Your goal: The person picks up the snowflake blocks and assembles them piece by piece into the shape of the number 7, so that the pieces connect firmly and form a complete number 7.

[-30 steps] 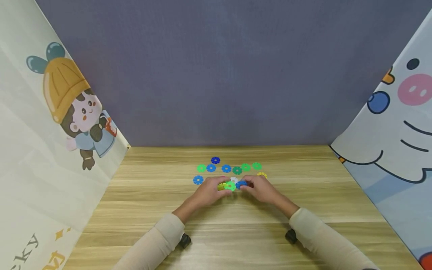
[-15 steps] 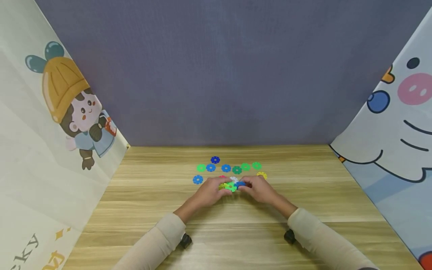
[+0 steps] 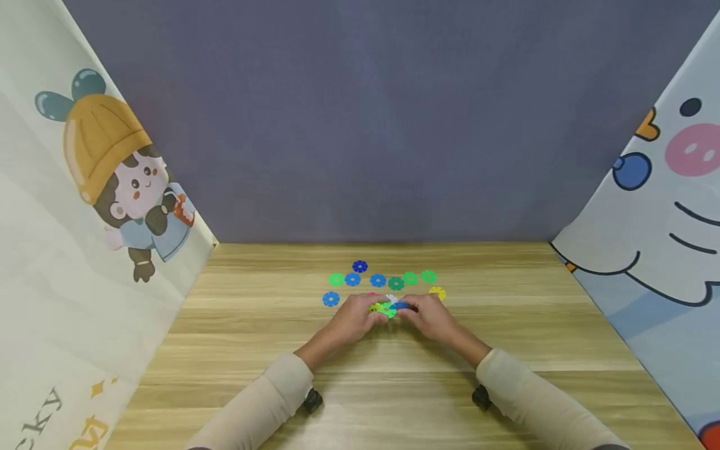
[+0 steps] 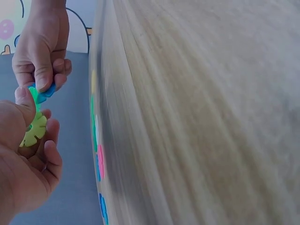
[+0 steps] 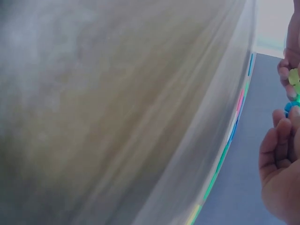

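My left hand (image 3: 350, 320) holds a yellow notched snowflake disc (image 4: 36, 131) joined to a bright green one (image 3: 387, 310), the thumb lying along the green piece in the left wrist view. Facing it, my right hand (image 3: 432, 317) pinches a blue snowflake disc (image 4: 48, 93) between thumb and fingers. The blue disc stands tilted against the green disc's edge; whether their slots interlock cannot be made out. Both hands hold the pieces above the table. In the right wrist view the pieces sit at the right edge, partly cut off.
Several loose discs lie beyond the hands on the wooden table (image 3: 360, 400): a dark blue one (image 3: 360, 267), a dark green one (image 3: 396, 284), a yellow one (image 3: 437, 293), and a white one (image 3: 390, 299) partly hidden. A grey panel (image 3: 360, 125) rises behind.
My right hand has shifted slightly left, bringing the blue disc against the green one and turning it more edge-on. The left hand keeps its hold, nearly in place.
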Demonstrator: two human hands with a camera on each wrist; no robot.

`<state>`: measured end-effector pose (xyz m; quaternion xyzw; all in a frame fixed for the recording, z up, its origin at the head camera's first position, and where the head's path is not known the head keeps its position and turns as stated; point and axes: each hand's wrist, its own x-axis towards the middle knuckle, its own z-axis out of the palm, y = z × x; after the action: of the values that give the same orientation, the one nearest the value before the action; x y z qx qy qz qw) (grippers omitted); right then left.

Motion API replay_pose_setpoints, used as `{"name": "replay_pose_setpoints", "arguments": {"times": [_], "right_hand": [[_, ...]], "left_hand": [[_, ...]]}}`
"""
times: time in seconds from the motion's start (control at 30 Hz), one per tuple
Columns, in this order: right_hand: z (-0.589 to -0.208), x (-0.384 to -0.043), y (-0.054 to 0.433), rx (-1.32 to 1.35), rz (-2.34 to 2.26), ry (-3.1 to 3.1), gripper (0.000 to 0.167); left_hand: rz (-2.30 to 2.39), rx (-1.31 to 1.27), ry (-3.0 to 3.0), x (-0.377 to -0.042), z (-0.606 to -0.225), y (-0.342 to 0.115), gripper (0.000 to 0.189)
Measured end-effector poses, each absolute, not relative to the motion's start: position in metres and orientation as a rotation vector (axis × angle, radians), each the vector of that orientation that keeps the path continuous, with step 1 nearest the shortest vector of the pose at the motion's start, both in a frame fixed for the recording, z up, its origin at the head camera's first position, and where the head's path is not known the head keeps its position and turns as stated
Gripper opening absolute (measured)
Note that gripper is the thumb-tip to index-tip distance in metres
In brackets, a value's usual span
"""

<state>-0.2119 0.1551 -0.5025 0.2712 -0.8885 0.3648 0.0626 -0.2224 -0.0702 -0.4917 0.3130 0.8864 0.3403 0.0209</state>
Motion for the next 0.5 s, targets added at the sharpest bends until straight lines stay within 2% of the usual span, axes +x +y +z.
{"name": "replay_pose_setpoints", "arguments": {"times": [0.27,0.5], "right_hand": [[-0.5037,-0.2122,0.1535,0.775,0.952,-2.661,0.006],[-0.5052,-0.2088,0.1545,0.786,0.996,-2.744,0.005]], "left_hand": [[1.033,0.964,2.779,-0.2263,-0.491,-0.0641,0.047],[0.964,0.977,2.725,-0.2231,-0.4897,-0.0707,0.041]]}}
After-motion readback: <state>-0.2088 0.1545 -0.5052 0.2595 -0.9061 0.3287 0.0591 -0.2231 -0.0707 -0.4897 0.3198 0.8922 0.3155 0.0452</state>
